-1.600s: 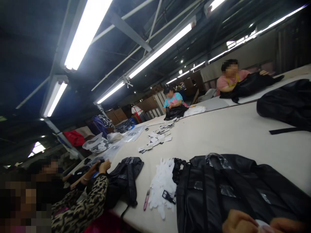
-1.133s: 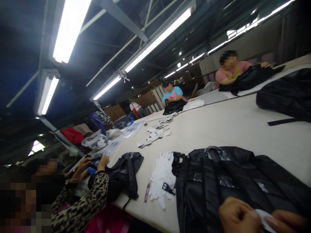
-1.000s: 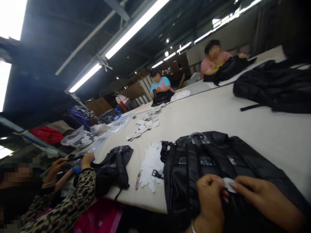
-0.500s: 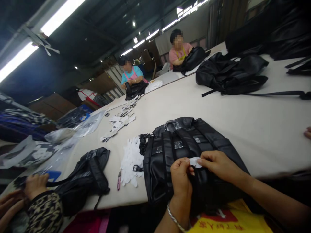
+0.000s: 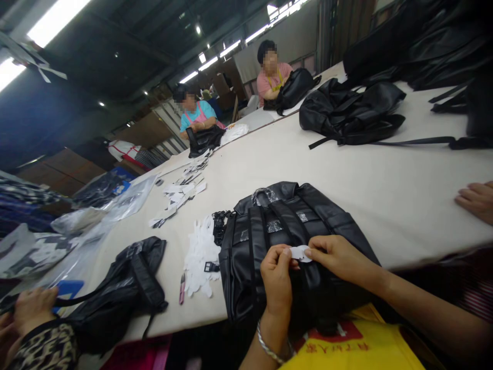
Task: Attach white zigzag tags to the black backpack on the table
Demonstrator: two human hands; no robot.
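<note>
A small white piece [image 5: 299,253], rounded at its ends, is stretched between my two hands. My left hand [image 5: 278,275] pinches its left end, and my right hand [image 5: 333,256] pinches the right end between thumb and finger. Both hands are just above a black backpack [image 5: 239,267], which lies with its straps up at the table's near edge. Clear tape shows on its handle and straps. To its left lie a pile of similar white pieces [image 5: 198,252], several black buckles [image 5: 219,226] and a pink-handled pair of thread snips [image 5: 182,290].
At the left, a co-worker's hand [image 5: 36,308] holds a strap of another black backpack [image 5: 142,272]. Another person's hand [image 5: 477,201] rests at the right table edge. White strips [image 5: 181,195] lie mid-table; a backpack [image 5: 346,115] lies beyond. Two people work across the table.
The whole view has shifted a little, so things appear further left. More of the hand at the right edge shows. My hands still grip the white piece.
</note>
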